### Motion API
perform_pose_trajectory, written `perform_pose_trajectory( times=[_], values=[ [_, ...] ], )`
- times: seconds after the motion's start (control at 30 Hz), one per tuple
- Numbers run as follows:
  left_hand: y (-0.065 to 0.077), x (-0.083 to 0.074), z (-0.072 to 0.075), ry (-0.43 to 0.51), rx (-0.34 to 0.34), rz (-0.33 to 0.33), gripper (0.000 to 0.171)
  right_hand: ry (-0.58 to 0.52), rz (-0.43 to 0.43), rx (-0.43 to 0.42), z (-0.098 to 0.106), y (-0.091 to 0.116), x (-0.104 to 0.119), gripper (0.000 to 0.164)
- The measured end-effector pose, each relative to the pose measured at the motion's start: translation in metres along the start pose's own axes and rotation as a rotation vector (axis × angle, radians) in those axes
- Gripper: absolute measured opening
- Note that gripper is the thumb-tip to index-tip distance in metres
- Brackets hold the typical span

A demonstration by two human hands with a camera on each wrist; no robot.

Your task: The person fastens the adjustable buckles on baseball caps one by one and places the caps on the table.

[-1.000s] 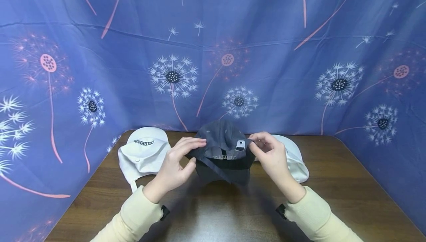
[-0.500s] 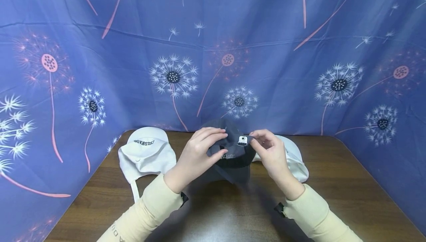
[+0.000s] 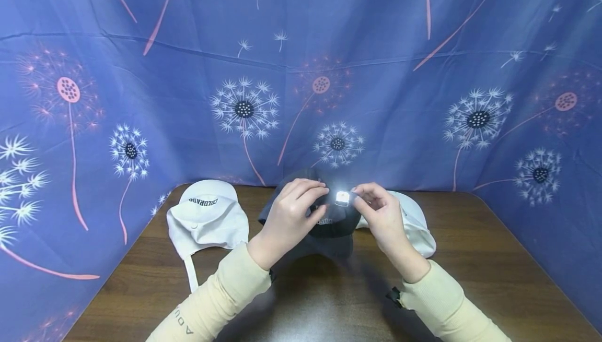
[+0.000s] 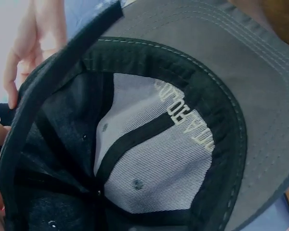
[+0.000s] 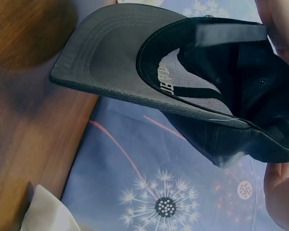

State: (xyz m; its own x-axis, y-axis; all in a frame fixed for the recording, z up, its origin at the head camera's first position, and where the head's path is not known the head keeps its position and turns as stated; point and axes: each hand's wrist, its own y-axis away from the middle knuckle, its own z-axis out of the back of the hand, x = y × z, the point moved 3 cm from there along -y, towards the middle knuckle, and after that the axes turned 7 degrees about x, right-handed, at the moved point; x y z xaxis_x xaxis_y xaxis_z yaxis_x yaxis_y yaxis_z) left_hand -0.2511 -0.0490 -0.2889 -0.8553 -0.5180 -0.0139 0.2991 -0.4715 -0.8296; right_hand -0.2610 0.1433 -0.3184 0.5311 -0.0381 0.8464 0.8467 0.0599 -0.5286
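Note:
Both hands are at the back edge of a black cap (image 3: 335, 230), raised over the table with its brim low and its opening towards me. My left hand (image 3: 289, 216) grips the edge left of a shiny buckle (image 3: 342, 198), which glares brightly. Right of that buckle, my right hand (image 3: 383, 216) pinches the edge between thumb and fingers. In the left wrist view the cap's loose strap (image 4: 62, 60) runs diagonally across the opening, with pale stitched letters (image 4: 183, 118) inside. The brim's grey underside (image 5: 120, 57) shows in the right wrist view. Some fingertips are hidden behind the fabric.
A white cap (image 3: 221, 227) with dark lettering lies on the table to the left, its strap trailing towards me. Another white cap (image 3: 418, 227) sits at the right, partly behind my right hand. Blue dandelion-patterned cloth (image 3: 301, 112) hangs round the wooden table (image 3: 494, 279).
My left hand has moved right along the cap's edge, from its left side to near the buckle. The right hand has stayed nearly still, and the buckle now glares.

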Motion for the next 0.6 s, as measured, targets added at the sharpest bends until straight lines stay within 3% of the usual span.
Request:
perform_pose_trajectory(
  times=[0.17, 0.3, 0.6],
  values=[
    [-0.003, 0.000, 0.004, 0.031, -0.032, -0.009, 0.020, -0.022, 0.015, 0.013, -0.001, 0.000, 0.001, 0.011],
    [-0.008, 0.000, 0.007, 0.070, -0.046, -0.005, 0.017, -0.043, 0.051, 0.044, -0.001, 0.001, 0.003, 0.015],
    [-0.020, 0.002, 0.013, 0.192, -0.008, 0.067, 0.011, -0.051, 0.107, 0.141, 0.000, 0.003, 0.010, 0.025]
  ],
)
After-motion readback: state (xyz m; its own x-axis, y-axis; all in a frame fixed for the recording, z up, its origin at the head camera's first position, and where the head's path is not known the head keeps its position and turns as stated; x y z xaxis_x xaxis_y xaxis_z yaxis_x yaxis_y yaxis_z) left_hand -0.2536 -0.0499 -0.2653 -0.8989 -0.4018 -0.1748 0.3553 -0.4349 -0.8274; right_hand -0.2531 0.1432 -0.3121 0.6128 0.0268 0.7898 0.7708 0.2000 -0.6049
